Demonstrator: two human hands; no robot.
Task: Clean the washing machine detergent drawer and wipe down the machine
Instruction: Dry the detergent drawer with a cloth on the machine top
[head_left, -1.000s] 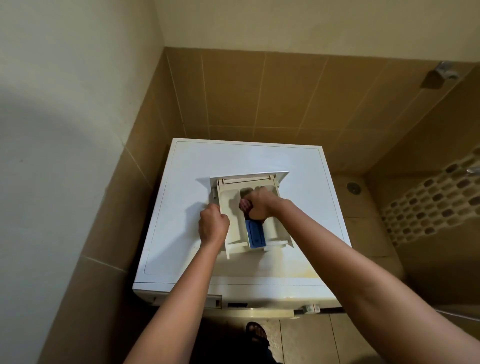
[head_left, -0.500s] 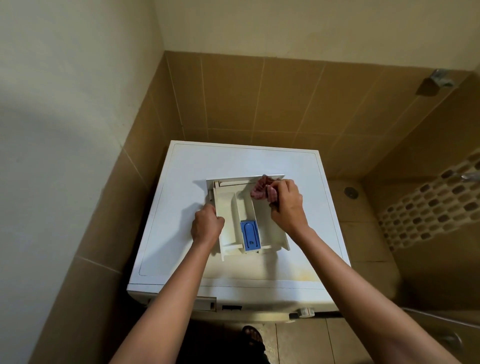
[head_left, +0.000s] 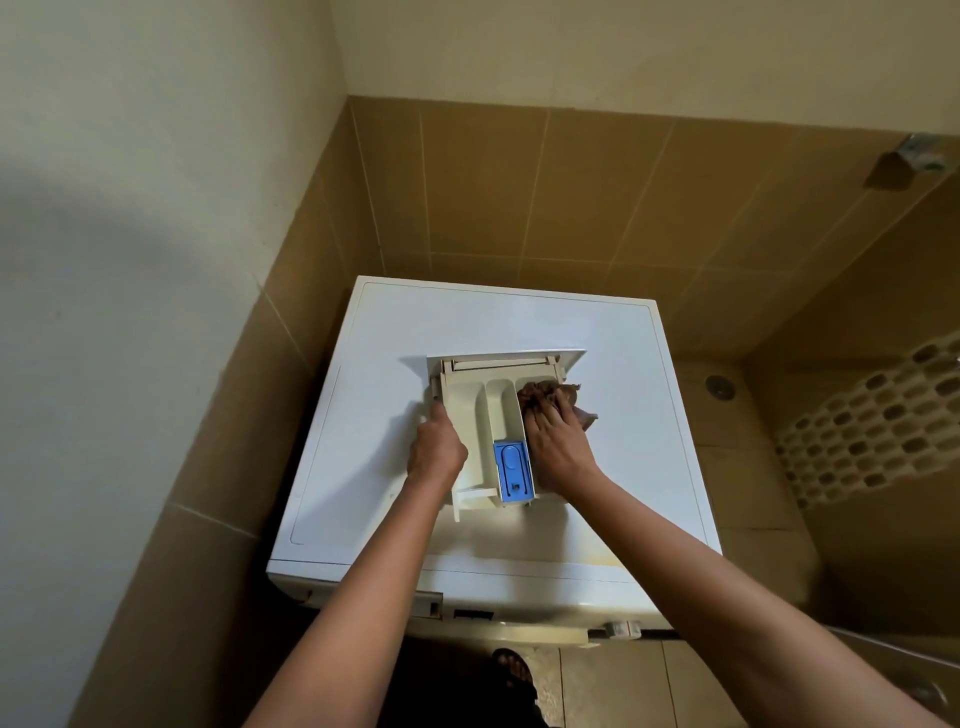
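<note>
The cream detergent drawer (head_left: 470, 400) lies flat on top of the white washing machine (head_left: 509, 322), its front panel facing away. A blue insert (head_left: 514, 470) sits in the middle compartment near me. My left hand (head_left: 435, 451) grips the drawer's left wall and holds it steady. My right hand (head_left: 558, 441) presses a crumpled reddish-brown cloth (head_left: 550, 392) into the right compartment; part of the cloth spills over the drawer's right edge.
The machine stands in a corner, a plaster wall on the left and brown tiles (head_left: 519, 187) behind. A floor drain (head_left: 719, 385) and a mosaic tile wall (head_left: 872, 441) lie to the right. My sandalled foot (head_left: 511, 670) shows below the machine's front.
My right hand moved the cloth from the middle compartment to the far end, then into the right compartment. My left hand kept its hold on the drawer's left side.
</note>
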